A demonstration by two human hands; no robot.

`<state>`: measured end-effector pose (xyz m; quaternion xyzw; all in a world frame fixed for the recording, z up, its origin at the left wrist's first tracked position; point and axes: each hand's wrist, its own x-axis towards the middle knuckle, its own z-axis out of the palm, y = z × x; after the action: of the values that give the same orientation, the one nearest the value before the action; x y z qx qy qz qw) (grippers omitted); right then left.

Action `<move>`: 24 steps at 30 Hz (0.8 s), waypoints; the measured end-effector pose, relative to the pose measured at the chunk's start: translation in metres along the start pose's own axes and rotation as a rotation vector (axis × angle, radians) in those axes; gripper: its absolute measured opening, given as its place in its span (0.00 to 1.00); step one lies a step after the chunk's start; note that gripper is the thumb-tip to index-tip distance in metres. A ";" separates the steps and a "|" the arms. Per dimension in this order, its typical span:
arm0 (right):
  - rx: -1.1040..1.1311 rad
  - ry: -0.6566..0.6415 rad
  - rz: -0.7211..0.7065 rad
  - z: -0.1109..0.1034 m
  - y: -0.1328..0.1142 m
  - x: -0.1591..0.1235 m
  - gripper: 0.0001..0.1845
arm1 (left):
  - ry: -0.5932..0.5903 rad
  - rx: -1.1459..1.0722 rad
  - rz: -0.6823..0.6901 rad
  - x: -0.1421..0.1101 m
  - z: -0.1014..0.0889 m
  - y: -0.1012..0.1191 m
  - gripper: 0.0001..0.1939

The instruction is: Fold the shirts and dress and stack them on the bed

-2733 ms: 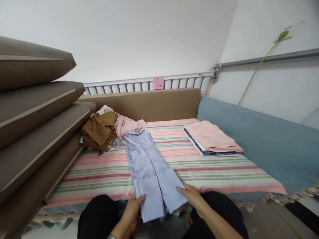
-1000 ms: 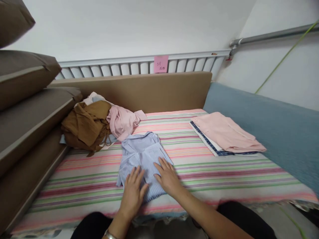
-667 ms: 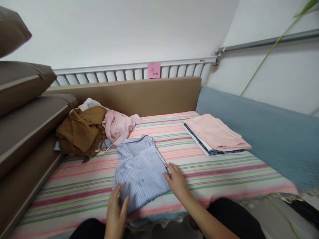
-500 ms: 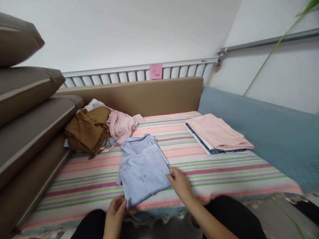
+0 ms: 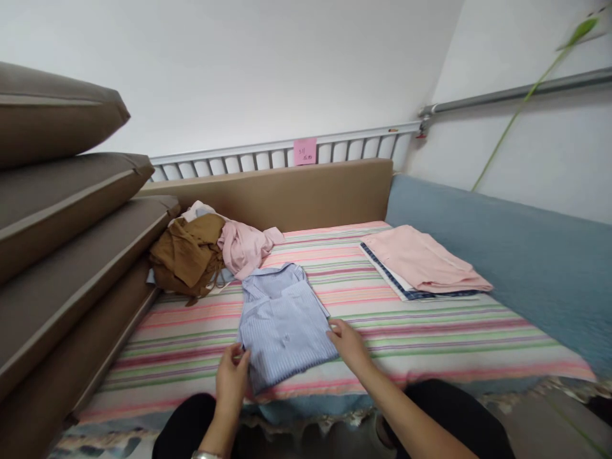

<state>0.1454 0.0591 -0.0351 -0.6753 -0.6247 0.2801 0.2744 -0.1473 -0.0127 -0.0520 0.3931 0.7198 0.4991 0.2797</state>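
A blue-and-white striped shirt (image 5: pixel 291 331) lies folded on the striped cloth in front of me, its collar pointing away. My left hand (image 5: pixel 232 376) is at the shirt's left edge, with thumb and forefinger pinching the fabric there. On the opposite side, my right hand (image 5: pixel 349 344) has its fingertips closed on the right edge. The shirt's body is doubled over, so a flat panel covers most of the front below the collar.
Rumpled clothes, among them a brown garment (image 5: pixel 189 252) and a pink one (image 5: pixel 248 245), are heaped at the left. A folded stack topped by a pink garment (image 5: pixel 421 258) lies right. Stacked brown cushions (image 5: pixel 71 236) rise at the left edge; a blue backrest (image 5: pixel 502 236) borders the right.
The long shirt's lower end has been folded up toward the collar. My hands pressed flat on it, then moved outward to its left and right edges.
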 end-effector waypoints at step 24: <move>-0.018 -0.128 -0.030 0.011 -0.042 0.077 0.12 | -0.136 0.217 -0.069 0.080 0.033 0.030 0.16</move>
<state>0.1132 0.1392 -0.0150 -0.6490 -0.6533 0.3130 0.2322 -0.1554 0.0771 -0.0360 0.4292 0.7620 0.3805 0.3005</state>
